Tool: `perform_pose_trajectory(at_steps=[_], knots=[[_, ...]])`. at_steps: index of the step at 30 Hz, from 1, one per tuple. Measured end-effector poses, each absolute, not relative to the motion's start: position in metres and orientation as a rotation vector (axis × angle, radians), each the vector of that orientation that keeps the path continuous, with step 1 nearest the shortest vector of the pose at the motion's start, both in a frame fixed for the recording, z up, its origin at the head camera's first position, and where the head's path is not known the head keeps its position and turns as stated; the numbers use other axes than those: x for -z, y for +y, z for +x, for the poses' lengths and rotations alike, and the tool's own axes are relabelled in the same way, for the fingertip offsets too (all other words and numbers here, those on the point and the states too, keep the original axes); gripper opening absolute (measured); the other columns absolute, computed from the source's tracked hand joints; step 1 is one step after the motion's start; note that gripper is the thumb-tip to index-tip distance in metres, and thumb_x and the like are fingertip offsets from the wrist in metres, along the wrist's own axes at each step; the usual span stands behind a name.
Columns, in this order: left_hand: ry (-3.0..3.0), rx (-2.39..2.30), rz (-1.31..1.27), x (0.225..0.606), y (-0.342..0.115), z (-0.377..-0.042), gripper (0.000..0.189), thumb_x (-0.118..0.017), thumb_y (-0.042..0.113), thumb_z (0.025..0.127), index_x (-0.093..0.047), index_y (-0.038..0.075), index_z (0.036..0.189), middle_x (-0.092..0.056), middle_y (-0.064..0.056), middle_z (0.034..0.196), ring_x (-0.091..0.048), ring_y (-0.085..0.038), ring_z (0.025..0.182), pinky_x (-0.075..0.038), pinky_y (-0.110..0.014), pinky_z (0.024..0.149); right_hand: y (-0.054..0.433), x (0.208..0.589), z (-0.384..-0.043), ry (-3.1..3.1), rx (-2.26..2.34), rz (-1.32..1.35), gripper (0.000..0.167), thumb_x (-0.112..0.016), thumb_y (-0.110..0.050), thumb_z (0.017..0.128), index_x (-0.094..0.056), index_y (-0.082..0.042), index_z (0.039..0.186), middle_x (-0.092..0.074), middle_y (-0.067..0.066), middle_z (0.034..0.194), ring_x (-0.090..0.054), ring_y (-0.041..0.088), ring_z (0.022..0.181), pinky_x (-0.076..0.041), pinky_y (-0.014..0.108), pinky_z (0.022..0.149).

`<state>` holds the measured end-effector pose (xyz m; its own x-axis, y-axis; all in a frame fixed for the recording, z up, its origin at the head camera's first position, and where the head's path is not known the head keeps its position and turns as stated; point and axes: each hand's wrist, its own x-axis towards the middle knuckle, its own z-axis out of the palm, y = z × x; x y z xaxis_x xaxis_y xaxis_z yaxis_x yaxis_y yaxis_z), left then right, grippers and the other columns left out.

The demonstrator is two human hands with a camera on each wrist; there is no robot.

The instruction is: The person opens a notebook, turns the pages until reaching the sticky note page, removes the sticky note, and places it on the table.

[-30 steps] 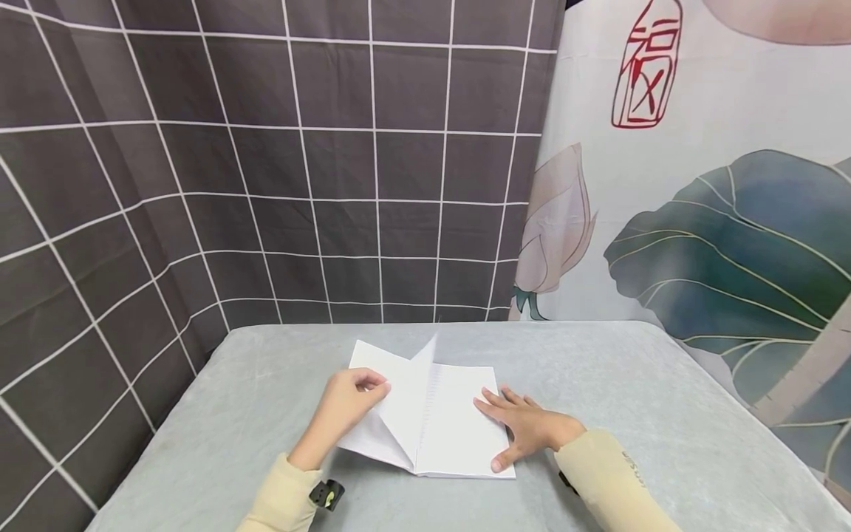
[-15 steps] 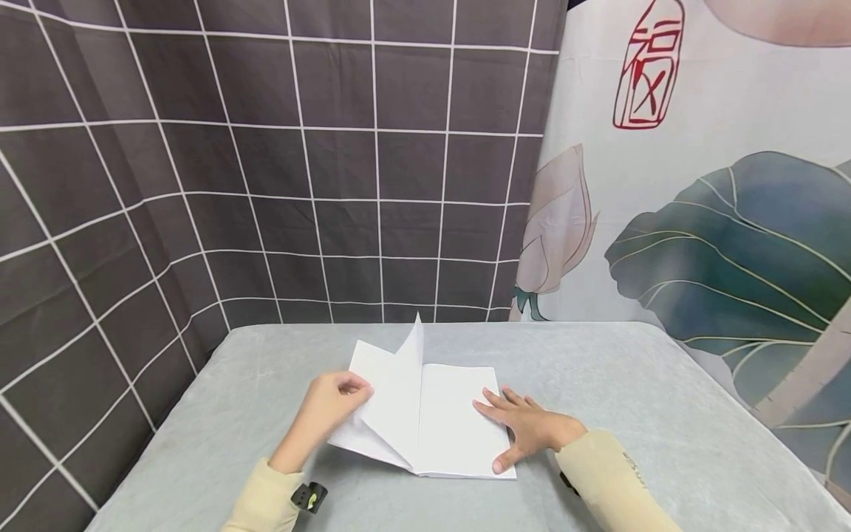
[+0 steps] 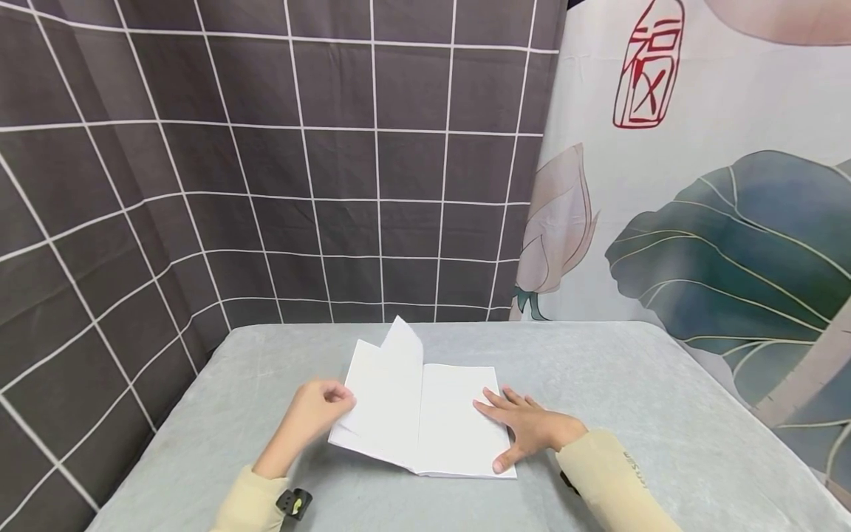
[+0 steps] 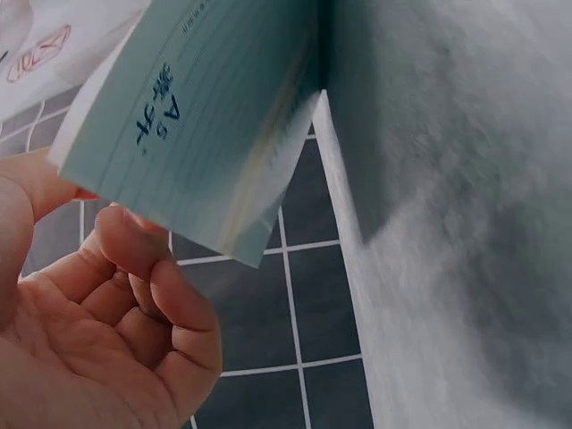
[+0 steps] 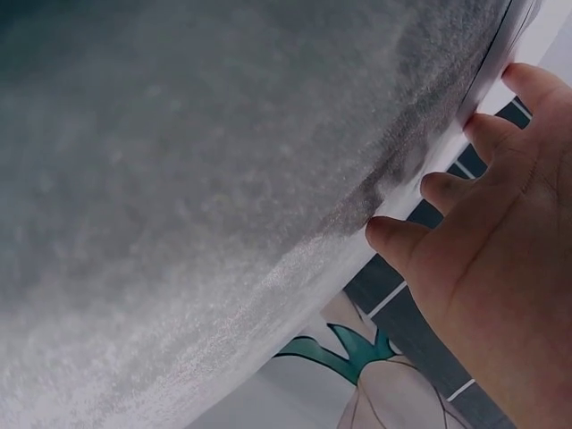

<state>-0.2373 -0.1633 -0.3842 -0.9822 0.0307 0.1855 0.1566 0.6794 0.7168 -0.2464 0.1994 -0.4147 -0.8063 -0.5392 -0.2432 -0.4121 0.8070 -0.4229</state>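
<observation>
A white-paged notebook [image 3: 455, 428] lies spread on the table, its spine roughly in the middle of the head view. My left hand [image 3: 307, 415] pinches the outer edge of the left-hand leaves between thumb and index finger. One page [image 3: 404, 343] stands partly raised above the rest, its top corner bending over to the left. In the left wrist view the notebook's pale green cover [image 4: 192, 116], marked "A5", tilts up off the table beside the thumb. My right hand [image 3: 532, 428] rests with spread fingers on the right page's outer edge; the right wrist view shows its fingertips [image 5: 386, 231] along the table surface.
The grey cloth-covered table [image 3: 631, 384] spreads around the notebook. Behind it hangs a dark grid-patterned curtain [image 3: 339, 170], joined at the right by a pale curtain [image 3: 665, 185] with leaf and flower prints. A small black device [image 3: 294, 503] sits on the left wrist.
My left hand has moved left and slightly down with the leaf edge. The raised page has swung leftward from the spine. My right hand has stayed in place.
</observation>
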Motion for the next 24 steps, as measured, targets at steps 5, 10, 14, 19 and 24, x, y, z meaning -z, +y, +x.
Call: perform_pose_trajectory(at_steps=[5, 10, 14, 19, 24], knots=[[-2.787, 1.166, -0.160, 0.387, -0.171, -0.237, 0.008, -0.065, 0.011, 0.074, -0.070, 0.006, 0.077, -0.065, -0.001, 0.072, -0.056, -0.012, 0.069, -0.046, -0.030, 0.066, 0.200, 0.414, -0.246, 2.644, 0.488, -0.739, 0.107, -0.082, -0.049, 0.065, -0.028, -0.014, 0.151, -0.017, 0.015, 0.160, -0.008, 0.047, 0.145, -0.010, 0.066, 0.110], [-2.843, 1.149, -0.179, 0.392, -0.178, -0.237, 0.005, -0.064, 0.010, 0.071, -0.068, 0.006, 0.071, -0.063, 0.000, 0.068, -0.052, -0.012, 0.064, -0.044, -0.030, 0.062, 0.202, 0.414, -0.246, 2.648, 0.466, -0.766, 0.107, -0.082, -0.049, 0.064, -0.029, -0.013, 0.151, -0.018, 0.016, 0.160, -0.009, 0.048, 0.145, -0.012, 0.066, 0.110], [-2.880, 1.140, -0.169, 0.396, -0.183, -0.237, 0.005, -0.064, 0.009, 0.070, -0.065, 0.007, 0.067, -0.060, 0.001, 0.066, -0.049, -0.013, 0.062, -0.041, -0.029, 0.059, 0.203, 0.413, -0.248, 2.640, 0.455, -0.772, 0.109, -0.081, -0.051, 0.063, -0.028, -0.014, 0.151, -0.017, 0.016, 0.160, -0.009, 0.048, 0.145, -0.012, 0.066, 0.110], [-2.923, 1.118, -0.142, 0.399, -0.187, -0.236, 0.004, -0.065, 0.010, 0.069, -0.065, 0.007, 0.067, -0.058, 0.001, 0.065, -0.048, -0.014, 0.060, -0.039, -0.028, 0.055, 0.203, 0.413, -0.250, 2.626, 0.443, -0.774, 0.111, -0.081, -0.053, 0.062, -0.027, -0.014, 0.151, -0.016, 0.016, 0.160, -0.009, 0.048, 0.145, -0.013, 0.067, 0.110], [-2.943, 1.101, -0.157, 0.399, -0.189, -0.235, 0.003, -0.064, 0.008, 0.068, -0.064, 0.006, 0.065, -0.055, 0.002, 0.061, -0.047, -0.014, 0.056, -0.039, -0.028, 0.053, 0.203, 0.412, -0.250, 2.624, 0.444, -0.776, 0.111, -0.082, -0.052, 0.062, -0.028, -0.013, 0.151, -0.016, 0.016, 0.160, -0.009, 0.048, 0.145, -0.012, 0.067, 0.110]])
